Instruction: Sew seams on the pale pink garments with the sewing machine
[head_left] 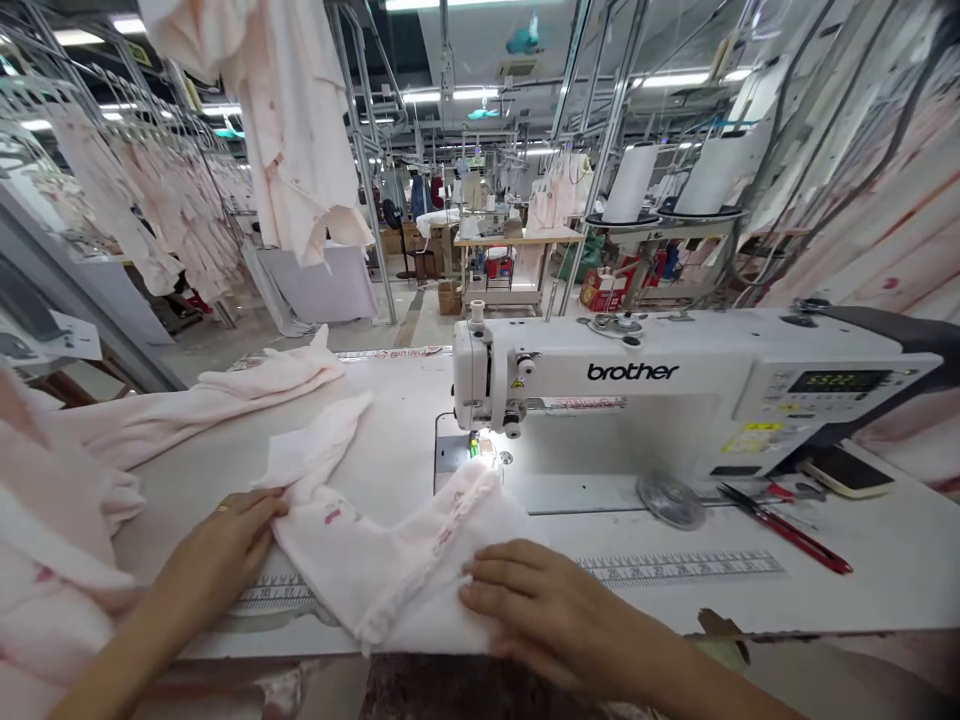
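A pale pink, soft fabric piece [405, 560] with small red prints and a gathered seam strip lies on the table, one end under the presser foot of the white brother sewing machine [637, 365]. At its left edge, my left hand [229, 545] pinches the cloth between thumb and fingers. My right hand [551, 615] rests on the cloth's right side, fingers stretched over it near the table's front edge. A lit needle area [484, 450] shows just above the fabric; the needle tip itself is too small to make out.
More pink fabric [52, 540] heaps at the left. A printed ruler strip [682, 568] runs along the front. Red-handled snips [795, 530], a clear round disc [671, 500] and a phone [847, 470] lie right. Thread cones [630, 185] stand behind; garments [292, 130] hang overhead.
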